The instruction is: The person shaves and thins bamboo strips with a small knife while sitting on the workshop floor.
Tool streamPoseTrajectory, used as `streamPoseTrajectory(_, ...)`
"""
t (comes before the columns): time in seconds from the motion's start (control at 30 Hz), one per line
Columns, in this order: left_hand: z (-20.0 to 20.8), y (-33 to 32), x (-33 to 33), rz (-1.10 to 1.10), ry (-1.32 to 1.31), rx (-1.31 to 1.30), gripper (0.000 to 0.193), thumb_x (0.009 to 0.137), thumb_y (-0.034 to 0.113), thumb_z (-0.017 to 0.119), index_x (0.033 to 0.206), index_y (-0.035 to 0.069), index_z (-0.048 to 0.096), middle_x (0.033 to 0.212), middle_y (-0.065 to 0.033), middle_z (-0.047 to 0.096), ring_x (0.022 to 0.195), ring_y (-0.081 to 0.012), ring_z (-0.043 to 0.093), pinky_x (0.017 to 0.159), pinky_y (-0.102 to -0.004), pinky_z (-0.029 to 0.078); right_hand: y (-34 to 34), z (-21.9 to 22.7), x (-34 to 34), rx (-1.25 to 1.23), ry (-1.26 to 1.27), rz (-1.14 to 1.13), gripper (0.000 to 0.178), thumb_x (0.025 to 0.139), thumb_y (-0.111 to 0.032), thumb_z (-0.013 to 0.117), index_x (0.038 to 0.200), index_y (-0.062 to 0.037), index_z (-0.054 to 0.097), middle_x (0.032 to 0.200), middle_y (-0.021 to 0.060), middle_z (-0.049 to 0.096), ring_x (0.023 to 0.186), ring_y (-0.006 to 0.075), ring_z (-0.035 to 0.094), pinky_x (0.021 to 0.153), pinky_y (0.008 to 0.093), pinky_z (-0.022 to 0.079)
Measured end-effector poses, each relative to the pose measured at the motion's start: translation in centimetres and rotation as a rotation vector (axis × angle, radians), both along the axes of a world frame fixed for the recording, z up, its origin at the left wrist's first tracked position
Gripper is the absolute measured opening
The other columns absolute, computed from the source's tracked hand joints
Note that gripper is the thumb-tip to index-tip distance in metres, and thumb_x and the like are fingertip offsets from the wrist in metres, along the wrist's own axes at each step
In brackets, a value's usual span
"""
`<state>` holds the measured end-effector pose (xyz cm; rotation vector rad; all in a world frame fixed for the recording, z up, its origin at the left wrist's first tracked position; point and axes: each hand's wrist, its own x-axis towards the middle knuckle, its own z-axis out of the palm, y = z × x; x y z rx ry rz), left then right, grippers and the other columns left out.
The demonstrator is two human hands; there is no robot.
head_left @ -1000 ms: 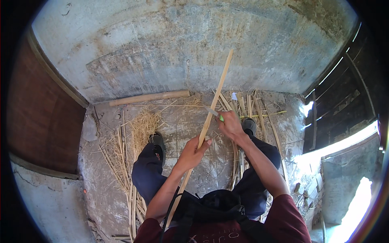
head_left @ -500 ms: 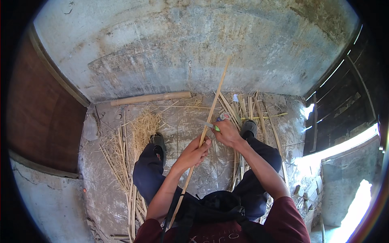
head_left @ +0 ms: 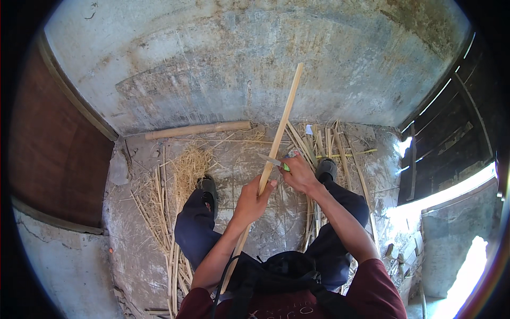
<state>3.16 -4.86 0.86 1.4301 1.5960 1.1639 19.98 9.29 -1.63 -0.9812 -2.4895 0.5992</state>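
Note:
A long, pale bamboo strip runs slantwise from near my body up toward the wall. My left hand is wrapped round it at about mid-length, thumb along its right side. My right hand grips a knife with a green handle. Its blade points left and lies across the strip, just beyond my left hand. Part of the knife's handle is hidden inside my right fingers.
A thick bamboo pole lies along the wall's foot. Curly shavings and several split strips cover the floor by my left foot. More strips lie beyond my right foot. A brown panel stands at left, dark boards at right.
The bamboo strip has turned in my left hand, so its wider face now shows. My left hand has rolled with it, its back now more in sight. The knife has barely moved.

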Motion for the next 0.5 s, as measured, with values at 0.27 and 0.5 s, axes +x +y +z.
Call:
streamPoseTrajectory(0.27,0.1,-0.2,-0.1,-0.003,0.019,-0.004,0.033,0.108,0.03,0.065,0.112,-0.002,0.062,0.068,-0.0134,0.055,0.061,-0.0219,0.051,0.06,-0.0402,0.043,-0.1,-0.8,0.0,0.158,0.076,-0.03,0.033,0.084,-0.006,0.065,0.113,-0.0012,0.077,0.098,0.0212,0.075,0.096,0.0417,0.067,0.089,0.0531,0.054)
streamPoseTrajectory(0.5,0.3,-0.2,0.0,-0.016,0.028,-0.029,0.031,0.107,0.029,0.066,0.112,-0.002,0.062,0.069,-0.013,0.055,0.061,-0.0207,0.051,0.059,-0.04,0.043,0.8,-0.5,0.2,0.217,0.105,-0.124,0.032,0.079,-0.006,0.065,0.108,-0.0023,0.078,0.089,0.0218,0.075,0.088,0.0415,0.071,0.083,0.0535,0.056)
